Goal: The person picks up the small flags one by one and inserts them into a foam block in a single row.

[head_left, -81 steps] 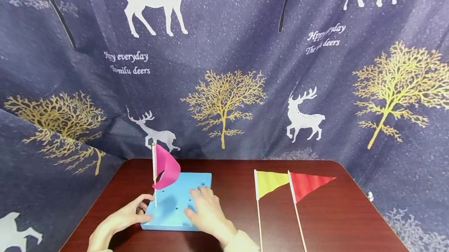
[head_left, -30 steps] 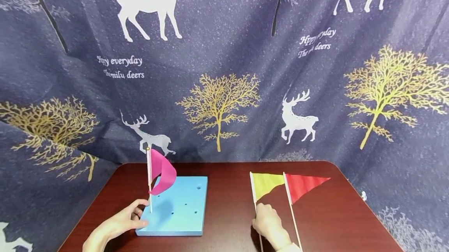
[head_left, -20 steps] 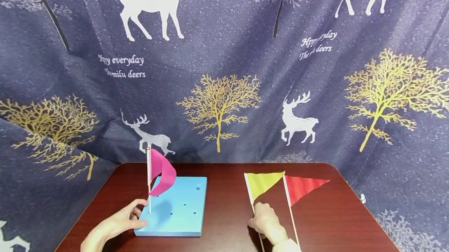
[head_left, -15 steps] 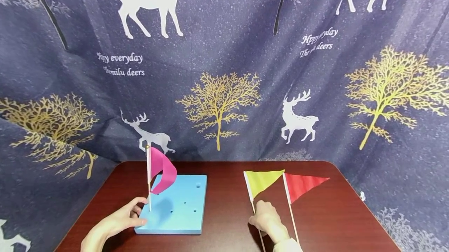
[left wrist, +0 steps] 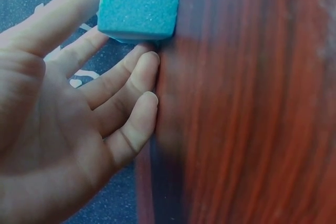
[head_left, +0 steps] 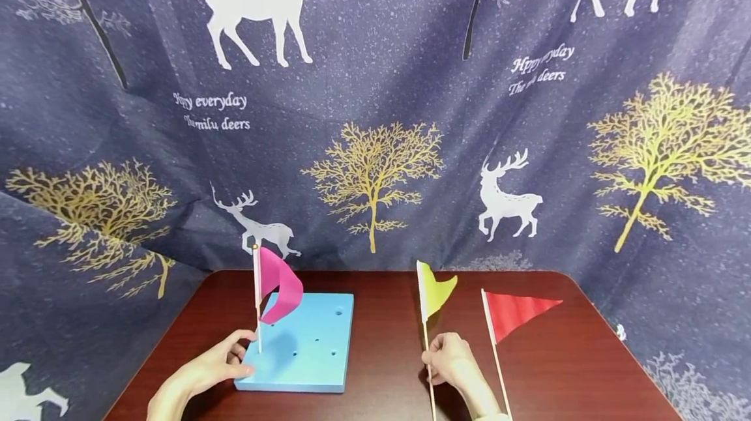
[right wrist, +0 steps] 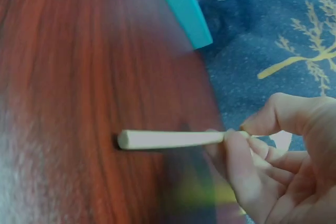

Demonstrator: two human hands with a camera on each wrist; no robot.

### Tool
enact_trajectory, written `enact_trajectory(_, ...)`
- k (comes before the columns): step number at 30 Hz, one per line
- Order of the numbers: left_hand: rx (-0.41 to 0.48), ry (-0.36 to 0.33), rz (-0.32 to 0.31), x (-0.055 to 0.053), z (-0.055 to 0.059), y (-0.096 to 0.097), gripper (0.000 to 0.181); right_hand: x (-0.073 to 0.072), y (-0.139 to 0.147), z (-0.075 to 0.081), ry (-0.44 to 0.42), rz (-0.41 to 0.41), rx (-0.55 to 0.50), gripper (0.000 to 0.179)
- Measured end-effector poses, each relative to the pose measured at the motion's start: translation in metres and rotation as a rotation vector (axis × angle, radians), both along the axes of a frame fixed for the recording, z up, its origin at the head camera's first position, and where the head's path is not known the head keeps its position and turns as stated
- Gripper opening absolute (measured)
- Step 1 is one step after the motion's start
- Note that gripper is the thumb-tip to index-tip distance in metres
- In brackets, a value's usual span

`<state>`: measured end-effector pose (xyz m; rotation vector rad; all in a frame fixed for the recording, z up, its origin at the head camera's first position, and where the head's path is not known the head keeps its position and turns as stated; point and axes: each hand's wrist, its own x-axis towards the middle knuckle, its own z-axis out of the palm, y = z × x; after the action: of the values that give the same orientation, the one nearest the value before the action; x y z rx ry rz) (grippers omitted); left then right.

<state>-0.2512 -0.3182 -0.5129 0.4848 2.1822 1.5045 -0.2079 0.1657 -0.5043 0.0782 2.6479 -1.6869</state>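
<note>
A: Where is the yellow flag (head_left: 437, 298) lying from the blue board (head_left: 317, 370)?

B: It's sitting to the right, well apart — its stick (right wrist: 173, 139) is running away from the person, coloured end farther out and apparently tilting up from the table (head_left: 387, 346).

A: Which hand is nearer?

B: The right hand (head_left: 454, 361) is pinching that stick between thumb and fingers, its forearm slanting in from the near right (whether the stick's lower tip is touching anything, I cannot tell).

A: And the other?

B: The left hand (head_left: 214, 361) is gripping the board's left edge, just beside the upright pink flag (head_left: 285, 290).
</note>
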Motion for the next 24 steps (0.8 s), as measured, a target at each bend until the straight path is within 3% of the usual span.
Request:
enact_trajectory(7, 0.030, 0.008, -0.012, -0.001, -0.003, -0.001, 0.054, -0.003, -0.001, 0.006, 0.076, 0.054, -0.169, 0.009)
enact_trajectory(17, 0.043, -0.005, -0.020, -0.002, 0.000, 0.001, 0.053, -0.003, -0.010, 0.014, 0.198, 0.147, -0.330, 0.013)
enact_trajectory(24, 0.033, -0.007, -0.020, -0.002, -0.001, 0.000, 0.053, 0.000, -0.025, 0.024, 0.277, 0.145, -0.364, 0.018)
